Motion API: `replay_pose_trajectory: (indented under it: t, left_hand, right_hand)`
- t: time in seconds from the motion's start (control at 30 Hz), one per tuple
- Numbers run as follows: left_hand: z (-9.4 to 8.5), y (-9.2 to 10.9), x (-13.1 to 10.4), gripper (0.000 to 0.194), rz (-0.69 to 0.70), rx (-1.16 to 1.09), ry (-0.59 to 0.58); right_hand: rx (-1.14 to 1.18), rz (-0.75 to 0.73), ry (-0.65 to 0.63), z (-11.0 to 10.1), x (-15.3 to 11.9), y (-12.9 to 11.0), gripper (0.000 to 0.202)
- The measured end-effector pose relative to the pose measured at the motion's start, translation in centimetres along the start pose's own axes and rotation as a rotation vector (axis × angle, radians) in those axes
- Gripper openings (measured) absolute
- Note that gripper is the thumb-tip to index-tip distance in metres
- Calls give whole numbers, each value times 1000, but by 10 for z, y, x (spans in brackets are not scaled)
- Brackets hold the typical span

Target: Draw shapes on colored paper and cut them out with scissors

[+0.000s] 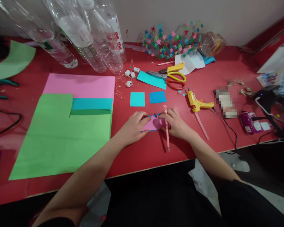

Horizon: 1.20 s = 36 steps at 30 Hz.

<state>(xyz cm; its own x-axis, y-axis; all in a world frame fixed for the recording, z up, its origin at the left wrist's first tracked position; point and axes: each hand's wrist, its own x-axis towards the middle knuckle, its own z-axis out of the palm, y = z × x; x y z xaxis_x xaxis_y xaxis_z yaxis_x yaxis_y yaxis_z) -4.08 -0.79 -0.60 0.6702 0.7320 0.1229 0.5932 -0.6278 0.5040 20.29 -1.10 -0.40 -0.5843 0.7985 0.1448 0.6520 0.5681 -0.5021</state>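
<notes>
My left hand (pixel 135 127) grips the left end of a small pink craft-sheet piece (pixel 152 124), thumb toward me and fingers along its far edge. Blue shows from under that piece, and small dark blue star shapes (pixel 155 115) lie along its far edge. With my right hand (pixel 177 126) I hold a pink pencil (pixel 167 137) between the fingers, its eraser end toward me. The same hand's fingertips touch the right end of the pink piece. Just beyond lie a turquoise square (pixel 137 99) and a blue rectangle (pixel 157 97).
Green (pixel 61 142) and pink sheets (pixel 85 83) cover the left. Scissors (pixel 174 77), a box cutter (pixel 176 67) and a yellow glue gun (pixel 197 102) lie right of centre. Plastic bottles (pixel 109 53) stand behind; a star-filled clear bottle (pixel 170 41) lies by the wall.
</notes>
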Motion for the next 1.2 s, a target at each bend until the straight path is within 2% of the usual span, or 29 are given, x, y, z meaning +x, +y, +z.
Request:
replay_pose_trajectory:
  t: [0.13, 0.27, 0.4, 0.6, 0.73, 0.8, 0.87, 0.9, 1.0, 1.1, 1.2]
  left_hand:
    - [2, -2, -1, 45, -11, -64, 40]
    - [2, -5, -2, 53, -61, -114, 52]
    - [0, -4, -2, 63, -74, -134, 47]
    - [3, -4, 0, 25, 149, 7, 83]
    - [8, -6, 0, 24, 207, 49, 84]
    - [9, -7, 0, 25, 217, 53, 89]
    - [10, -8, 0, 25, 225, 61, 86]
    - [9, -9, 0, 26, 226, 61, 85]
    - [7, -9, 0, 26, 218, 51, 70]
    - [5, -9, 0, 25, 210, 37, 44]
    - [4, -10, -1, 25, 201, 3, 38]
  right_hand:
    - [187, 33, 21, -1, 1, -1, 29]
    - [459, 73, 180, -7, 1, 14, 11]
    - [614, 171, 254, -17, 0, 31, 9]
    - [404, 80, 217, -13, 4, 31, 5]
    - [178, 40, 204, -10, 9, 25, 4]
    - [113, 65, 272, -16, 9, 19, 8]
    - [157, 131, 336, -25, 8, 9, 17]
    - [221, 167, 328, -29, 8, 3, 20]
    - [379, 176, 175, -32, 9, -13, 18]
    - [574, 294, 55, -17, 12, -20, 19]
    - [748, 430, 66, 6, 14, -17, 9]
